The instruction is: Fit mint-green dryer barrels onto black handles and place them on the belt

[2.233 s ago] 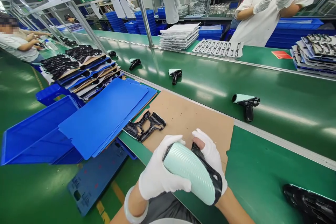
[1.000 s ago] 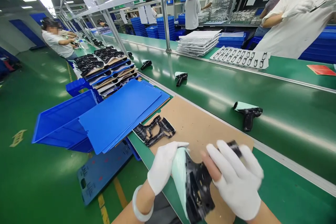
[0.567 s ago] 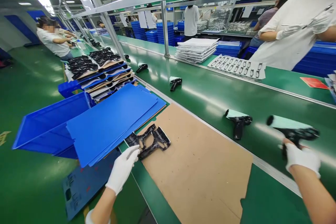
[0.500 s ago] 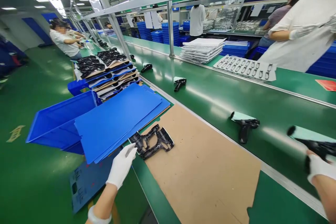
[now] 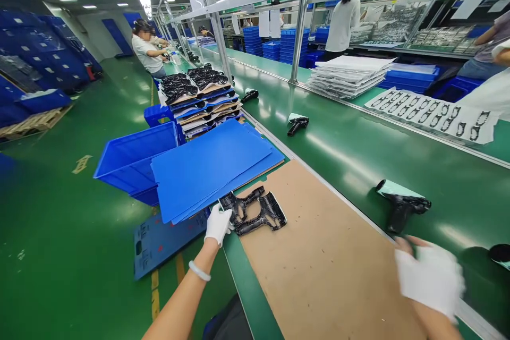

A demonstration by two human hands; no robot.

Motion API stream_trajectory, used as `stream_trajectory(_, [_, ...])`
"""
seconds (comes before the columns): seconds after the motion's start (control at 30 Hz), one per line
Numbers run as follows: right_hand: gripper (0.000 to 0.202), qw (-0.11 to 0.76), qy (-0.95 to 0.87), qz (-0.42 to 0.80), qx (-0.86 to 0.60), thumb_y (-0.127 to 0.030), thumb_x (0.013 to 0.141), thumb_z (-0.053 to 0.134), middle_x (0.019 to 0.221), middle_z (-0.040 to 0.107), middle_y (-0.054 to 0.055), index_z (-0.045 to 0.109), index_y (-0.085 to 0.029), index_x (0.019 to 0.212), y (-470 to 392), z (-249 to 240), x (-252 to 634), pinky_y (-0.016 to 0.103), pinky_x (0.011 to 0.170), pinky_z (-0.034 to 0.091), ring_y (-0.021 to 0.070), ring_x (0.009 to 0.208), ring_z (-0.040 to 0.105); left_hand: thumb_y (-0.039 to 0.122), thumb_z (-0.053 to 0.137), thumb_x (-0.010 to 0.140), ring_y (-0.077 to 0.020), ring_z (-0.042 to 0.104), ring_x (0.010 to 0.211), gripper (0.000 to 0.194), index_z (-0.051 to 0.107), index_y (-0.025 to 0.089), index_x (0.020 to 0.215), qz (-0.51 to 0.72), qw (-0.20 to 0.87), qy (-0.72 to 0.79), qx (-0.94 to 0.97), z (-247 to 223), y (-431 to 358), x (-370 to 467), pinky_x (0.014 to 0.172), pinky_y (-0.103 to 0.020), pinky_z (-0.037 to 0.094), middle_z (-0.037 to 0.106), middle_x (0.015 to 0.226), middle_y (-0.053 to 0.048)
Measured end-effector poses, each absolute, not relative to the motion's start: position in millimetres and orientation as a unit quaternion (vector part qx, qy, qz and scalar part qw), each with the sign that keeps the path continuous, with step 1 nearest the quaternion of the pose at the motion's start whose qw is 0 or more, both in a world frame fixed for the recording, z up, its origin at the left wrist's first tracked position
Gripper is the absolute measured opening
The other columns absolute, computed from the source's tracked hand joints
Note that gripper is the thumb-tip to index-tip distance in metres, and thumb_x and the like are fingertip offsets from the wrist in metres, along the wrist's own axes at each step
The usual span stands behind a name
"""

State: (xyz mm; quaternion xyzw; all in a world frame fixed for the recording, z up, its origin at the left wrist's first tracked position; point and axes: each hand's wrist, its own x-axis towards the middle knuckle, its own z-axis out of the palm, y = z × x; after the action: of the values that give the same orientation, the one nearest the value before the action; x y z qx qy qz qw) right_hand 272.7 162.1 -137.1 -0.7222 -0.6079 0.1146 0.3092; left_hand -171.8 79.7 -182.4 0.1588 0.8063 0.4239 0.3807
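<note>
My left grip (image 5: 218, 224) pinches one black shell (image 5: 232, 209) of two at the cardboard's (image 5: 319, 260) left edge; my right grip (image 5: 431, 279), blurred, hovers by its right edge, closure unclear.

open blue bin (image 5: 137, 162) | white sheet stack (image 5: 350, 77) near metal post (image 5: 298, 42) | wooden pallet (image 5: 37, 121)

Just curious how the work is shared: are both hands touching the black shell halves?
No, only the left hand touches the black shell halves; the right hand is well apart from them.
</note>
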Motion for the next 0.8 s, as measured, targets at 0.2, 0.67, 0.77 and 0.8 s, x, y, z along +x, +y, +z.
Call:
stream_trajectory(0.2, [0.032,0.098,-0.726,0.263,-0.628,-0.041,0.095,0.049,0.106,0.069,0.012,0.065,-0.015,0.105,152,-177,86,0.039,0.089,0.047,0.0248,0.098,0.064,0.030,0.060,0.097,-0.0152,0.066,0.078,0.025,0.060,0.014,0.115,0.529,0.444,0.713,0.118,-174,65,-185,0.066,-0.030,0.059,0.066,0.102,-0.005])
stream_trajectory(0.67, [0.022,-0.018,-0.725,0.294,-0.622,-0.022,0.094,0.045,0.099,0.070,0.004,0.066,-0.019,0.094,161,-153,204,0.031,0.089,0.044,0.0199,0.096,0.063,0.007,0.063,0.078,-0.0200,0.073,0.073,0.022,0.067,0.010,0.100,0.624,0.583,0.520,0.040,-153,16,-201,0.066,-0.032,0.060,0.075,0.082,-0.009])
stream_trajectory(0.77, [0.029,-0.016,-0.700,0.271,-0.660,-0.026,0.094,0.042,0.115,0.069,0.008,0.066,-0.019,0.110,144,-145,221,0.034,0.094,0.042,0.0265,0.108,0.062,0.008,0.060,0.079,-0.0211,0.074,0.078,0.022,0.068,0.010,0.099,0.621,0.606,0.497,0.022,-150,15,-185,0.069,-0.032,0.061,0.075,0.089,-0.013])
stream_trajectory(0.8, [0.034,-0.009,-0.685,0.255,-0.682,-0.030,0.096,0.041,0.120,0.067,0.011,0.062,-0.017,0.119,135,-144,221,0.037,0.096,0.042,0.0296,0.111,0.061,0.007,0.060,0.078,-0.0210,0.074,0.079,0.020,0.068,0.010,0.096,0.621,0.611,0.491,0.021,-149,15,-180,0.070,-0.032,0.061,0.075,0.091,-0.013])
